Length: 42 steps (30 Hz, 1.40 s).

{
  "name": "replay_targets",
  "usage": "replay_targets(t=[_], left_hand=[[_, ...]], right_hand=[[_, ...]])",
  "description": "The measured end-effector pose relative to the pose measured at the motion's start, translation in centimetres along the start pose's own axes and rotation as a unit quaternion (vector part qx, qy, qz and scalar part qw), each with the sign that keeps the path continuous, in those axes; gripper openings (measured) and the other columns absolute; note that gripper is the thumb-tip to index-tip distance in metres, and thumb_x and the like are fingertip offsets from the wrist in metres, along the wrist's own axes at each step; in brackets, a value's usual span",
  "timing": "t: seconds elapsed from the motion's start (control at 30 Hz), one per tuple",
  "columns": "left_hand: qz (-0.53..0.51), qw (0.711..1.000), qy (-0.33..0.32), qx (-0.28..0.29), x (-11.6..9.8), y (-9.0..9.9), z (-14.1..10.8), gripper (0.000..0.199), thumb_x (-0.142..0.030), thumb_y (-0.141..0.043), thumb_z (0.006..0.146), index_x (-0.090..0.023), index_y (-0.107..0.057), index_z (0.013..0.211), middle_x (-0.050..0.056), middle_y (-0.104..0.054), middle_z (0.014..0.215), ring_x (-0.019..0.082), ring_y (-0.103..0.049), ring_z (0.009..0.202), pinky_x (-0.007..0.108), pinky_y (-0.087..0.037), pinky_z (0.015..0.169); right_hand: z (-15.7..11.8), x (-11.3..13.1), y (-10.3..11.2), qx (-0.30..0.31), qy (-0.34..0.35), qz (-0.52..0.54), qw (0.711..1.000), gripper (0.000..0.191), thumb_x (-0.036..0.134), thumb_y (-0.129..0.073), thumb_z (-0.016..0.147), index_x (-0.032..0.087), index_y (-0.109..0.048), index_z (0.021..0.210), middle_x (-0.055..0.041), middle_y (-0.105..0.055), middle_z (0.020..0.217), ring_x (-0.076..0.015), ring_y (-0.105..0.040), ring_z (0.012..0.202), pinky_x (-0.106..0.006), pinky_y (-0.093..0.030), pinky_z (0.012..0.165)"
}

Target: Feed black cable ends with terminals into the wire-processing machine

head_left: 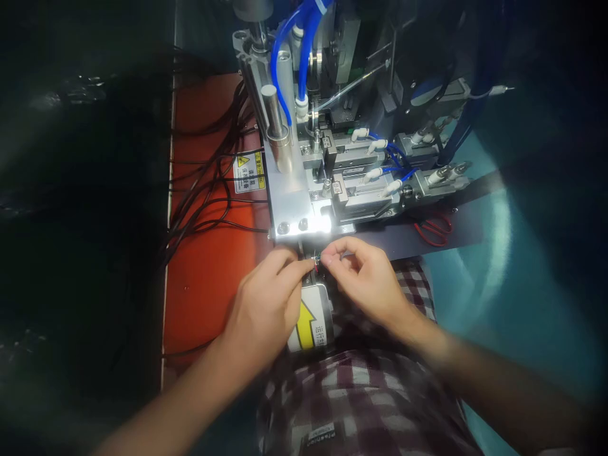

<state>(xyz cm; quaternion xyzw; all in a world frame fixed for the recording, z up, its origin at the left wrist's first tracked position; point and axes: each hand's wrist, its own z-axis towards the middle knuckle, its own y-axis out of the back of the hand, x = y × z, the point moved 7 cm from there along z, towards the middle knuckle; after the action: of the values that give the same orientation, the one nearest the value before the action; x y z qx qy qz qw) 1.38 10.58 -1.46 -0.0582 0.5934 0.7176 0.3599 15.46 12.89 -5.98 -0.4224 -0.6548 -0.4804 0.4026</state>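
Observation:
My left hand (pixel 270 291) is closed, its thumb and index finger pressed together at a small metallic part with a bit of red (pixel 316 265), too small to name. From the other side my right hand (pixel 365 272) pinches at the same spot; what lies between its fingertips is hidden. Both hands meet just below the front edge of a brightly lit metal plate (pixel 297 212). Under my left fingers sits a rounded white housing (pixel 313 301) with a yellow arrow and printed characters, partly covered by the hand.
Behind the hands stands a machine with pneumatic cylinders (pixel 365 206) and blue air tubes (pixel 308 50). Black cables (pixel 228 152) run left over an orange-red surface (pixel 204 285). A warning label (pixel 249 172) and looped red wire (pixel 434 231) flank the plate. A checkered garment (pixel 375 392) is below.

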Motion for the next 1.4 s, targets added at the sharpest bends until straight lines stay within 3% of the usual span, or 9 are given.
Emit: replay_targets(t=[0.17, 0.43, 0.53, 0.77, 0.97, 1.1, 1.2, 1.33, 1.4], left_hand=[[-0.001, 1.0, -0.005, -0.004, 0.0, 0.0, 0.0, 0.024, -0.004, -0.05, 0.086, -0.009, -0.07, 0.098, 0.007, -0.061, 0.083, 0.016, -0.061, 0.074, 0.026, -0.053, 0.065], [-0.006, 1.0, -0.005, -0.01, 0.0, 0.0, 0.0, 0.024, -0.005, -0.05, 0.086, -0.009, -0.07, 0.1, 0.008, -0.062, 0.085, 0.016, -0.062, 0.075, 0.027, -0.054, 0.065], [0.0, 1.0, -0.008, -0.012, -0.1, 0.1, -0.1, 0.024, -0.005, -0.05, 0.086, -0.008, -0.07, 0.099, 0.008, -0.062, 0.084, 0.016, -0.062, 0.074, 0.027, -0.054, 0.065], [0.006, 1.0, -0.008, -0.01, -0.1, 0.1, -0.2, 0.024, -0.005, -0.05, 0.086, -0.009, -0.07, 0.099, 0.007, -0.062, 0.084, 0.016, -0.062, 0.075, 0.026, -0.053, 0.065], [0.005, 1.0, -0.003, -0.005, 0.1, -0.1, -0.1, 0.025, -0.005, -0.05, 0.086, -0.01, -0.07, 0.1, 0.007, -0.062, 0.085, 0.016, -0.061, 0.075, 0.026, -0.053, 0.065], [0.002, 1.0, -0.001, -0.002, 0.0, -0.1, -0.1, 0.025, -0.006, -0.049, 0.086, -0.01, -0.07, 0.1, 0.007, -0.061, 0.085, 0.015, -0.061, 0.075, 0.026, -0.053, 0.066], [0.001, 1.0, -0.002, -0.003, 0.0, -0.1, 0.0, 0.025, -0.006, -0.049, 0.087, -0.009, -0.07, 0.1, 0.007, -0.062, 0.085, 0.016, -0.061, 0.075, 0.026, -0.053, 0.066], [-0.003, 1.0, -0.006, -0.011, -0.1, 0.1, 0.0, 0.025, -0.005, -0.049, 0.086, -0.009, -0.07, 0.099, 0.008, -0.062, 0.085, 0.016, -0.062, 0.075, 0.026, -0.053, 0.066], [-0.006, 1.0, -0.004, -0.011, 0.0, 0.0, 0.0, 0.024, -0.005, -0.05, 0.086, -0.009, -0.07, 0.099, 0.008, -0.062, 0.085, 0.016, -0.062, 0.074, 0.026, -0.053, 0.065]], right_hand=[[0.0, 0.3, -0.3, -0.013, 0.032, -0.019, 0.999, 0.012, 0.024, -0.056, 0.085, 0.016, -0.059, 0.077, 0.0029, -0.052, 0.063, -0.0079, -0.041, 0.047, -0.022, -0.034, 0.044], [-0.5, 2.3, -0.4, -0.052, 0.16, -0.114, 0.979, 0.011, 0.019, -0.053, 0.089, 0.015, -0.06, 0.081, -0.0022, -0.061, 0.074, -0.0131, -0.054, 0.066, -0.027, -0.042, 0.063], [-0.5, 1.9, -0.3, -0.055, 0.159, -0.093, 0.981, 0.012, 0.02, -0.054, 0.09, 0.015, -0.063, 0.084, -0.0034, -0.064, 0.078, -0.0134, -0.056, 0.068, -0.026, -0.043, 0.064], [0.1, 0.0, 0.1, -0.045, 0.074, 0.002, 0.996, 0.014, 0.025, -0.058, 0.088, 0.016, -0.068, 0.091, -0.0042, -0.067, 0.084, -0.0136, -0.058, 0.065, -0.025, -0.044, 0.055], [0.2, 0.0, 0.1, -0.026, 0.086, 0.007, 0.996, 0.01, 0.023, -0.059, 0.086, 0.017, -0.067, 0.086, -0.0052, -0.066, 0.085, -0.0151, -0.059, 0.072, -0.025, -0.044, 0.058], [0.0, -0.2, 0.1, -0.018, 0.085, -0.015, 0.996, 0.009, 0.025, -0.059, 0.086, 0.017, -0.064, 0.084, -0.0009, -0.06, 0.07, -0.0111, -0.051, 0.055, -0.024, -0.038, 0.047], [-0.3, 0.6, 0.1, -0.032, 0.121, -0.063, 0.99, 0.009, 0.022, -0.058, 0.086, 0.017, -0.062, 0.08, 0.0026, -0.052, 0.061, -0.0094, -0.044, 0.049, -0.024, -0.035, 0.046], [-0.7, 2.5, -0.4, -0.06, 0.216, -0.148, 0.963, 0.011, 0.019, -0.053, 0.088, 0.017, -0.061, 0.082, -0.0006, -0.058, 0.069, -0.0115, -0.05, 0.059, -0.026, -0.041, 0.058], [-0.6, 2.8, -0.5, -0.078, 0.22, -0.167, 0.958, 0.011, 0.019, -0.052, 0.089, 0.016, -0.061, 0.082, -0.0011, -0.06, 0.071, -0.012, -0.052, 0.061, -0.026, -0.041, 0.059]])
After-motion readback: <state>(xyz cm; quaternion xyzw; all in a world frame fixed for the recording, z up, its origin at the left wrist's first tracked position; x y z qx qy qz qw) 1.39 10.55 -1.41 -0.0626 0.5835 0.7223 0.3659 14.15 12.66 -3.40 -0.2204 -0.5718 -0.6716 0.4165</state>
